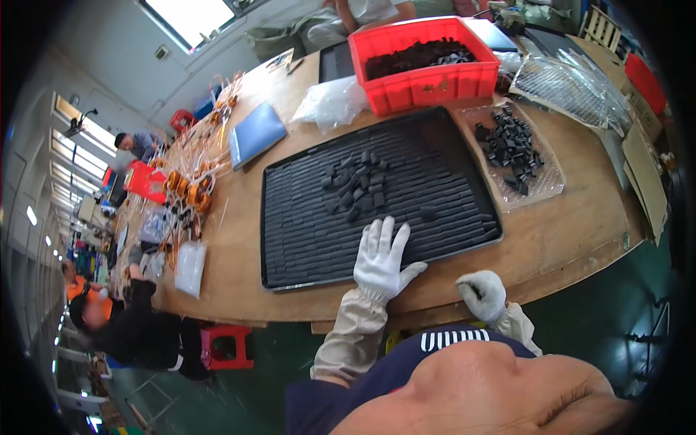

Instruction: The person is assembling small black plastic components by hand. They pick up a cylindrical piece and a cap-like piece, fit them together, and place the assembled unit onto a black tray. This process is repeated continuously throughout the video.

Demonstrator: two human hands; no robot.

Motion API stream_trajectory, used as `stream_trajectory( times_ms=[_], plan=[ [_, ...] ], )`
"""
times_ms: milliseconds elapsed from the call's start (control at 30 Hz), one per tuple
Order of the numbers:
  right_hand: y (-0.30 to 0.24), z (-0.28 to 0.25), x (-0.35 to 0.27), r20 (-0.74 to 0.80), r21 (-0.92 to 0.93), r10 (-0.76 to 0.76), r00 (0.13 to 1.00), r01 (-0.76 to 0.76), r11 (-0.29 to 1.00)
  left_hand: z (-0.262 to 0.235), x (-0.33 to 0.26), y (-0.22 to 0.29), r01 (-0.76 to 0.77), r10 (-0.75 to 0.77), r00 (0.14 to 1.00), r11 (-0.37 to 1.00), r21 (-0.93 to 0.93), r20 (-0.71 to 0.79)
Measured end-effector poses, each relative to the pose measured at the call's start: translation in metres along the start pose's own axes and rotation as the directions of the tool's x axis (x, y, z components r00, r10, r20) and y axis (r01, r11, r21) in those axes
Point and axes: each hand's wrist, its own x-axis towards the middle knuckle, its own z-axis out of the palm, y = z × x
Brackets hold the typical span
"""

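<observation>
A large black tray (326, 280) lies on the wooden table in front of me. Rows of flat black blocks (312, 239) line its inside, packed close together. On top of them is a loose heap of small black blocks (355, 185). My left hand (380, 257), in a white glove, reaches over the tray's near edge, palm down and fingers stretched out; nothing shows in its grasp. My right hand (482, 293), gloved too, is held at the table's near edge with its fingers curled in. What it holds, if anything, is hidden.
Behind the tray stands a red bin (435, 90) of black pieces. Right of the tray, more black pieces (507, 145) lie on bubble wrap (540, 190). A blue folder (257, 135), plastic bags (333, 101) and copper coils (196, 190) are further left. Other people sit around the table.
</observation>
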Motion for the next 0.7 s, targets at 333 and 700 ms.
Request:
stream_trajectory(
  times_ms=[333, 700],
  plan=[
    [-0.011, 0.017, 0.007, -0.114, -0.112, -0.011, 0.993, -0.001, 0.994, 0.009, -0.014, -0.002, 0.022, -0.022, 0.998, 1.0, 0.009, -0.054],
    [-0.007, 0.023, 0.002, -0.156, -0.059, 0.027, 0.987, -0.037, 0.998, 0.013, -0.021, 0.0, 0.038, -0.035, 0.998, 0.997, 0.059, -0.053]
  ],
)
